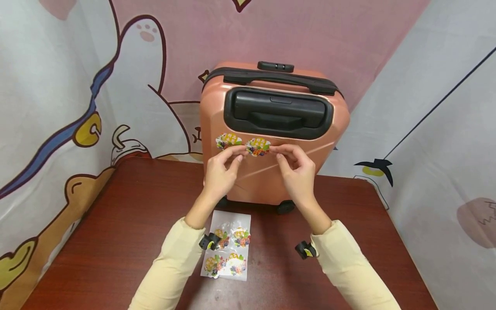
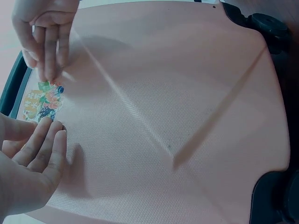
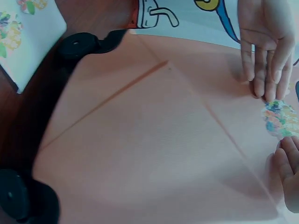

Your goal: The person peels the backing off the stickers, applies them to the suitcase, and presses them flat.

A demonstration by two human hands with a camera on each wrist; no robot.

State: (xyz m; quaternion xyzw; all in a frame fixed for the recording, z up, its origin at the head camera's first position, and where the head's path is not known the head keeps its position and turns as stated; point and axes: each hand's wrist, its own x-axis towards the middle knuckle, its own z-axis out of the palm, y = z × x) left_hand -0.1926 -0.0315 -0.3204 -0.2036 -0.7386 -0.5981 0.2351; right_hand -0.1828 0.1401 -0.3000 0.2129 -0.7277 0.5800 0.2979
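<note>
A peach-pink hard-shell suitcase (image 1: 267, 176) stands upright on the table. Just below its black handle recess, both hands hold a round fruit-print sticker (image 1: 258, 147) against or close over the shell. My left hand (image 1: 222, 170) pinches the sticker's left edge with thumb and fingertips. At the right edge, the fingertips of my right hand (image 1: 298, 172) do the same. Another similar sticker (image 1: 227, 140) lies on the shell to the left, partly behind the left fingers. In the left wrist view the held sticker (image 2: 44, 100) shows between the two hands' fingertips.
A white sticker sheet (image 1: 230, 215) with several fruit stickers lies on the brown table (image 1: 147, 211) in front of the suitcase, partly under the left forearm. Black wheels (image 1: 286, 207) sit at the suitcase's base. A cartoon-print cloth (image 1: 310, 34) hangs behind and at both sides.
</note>
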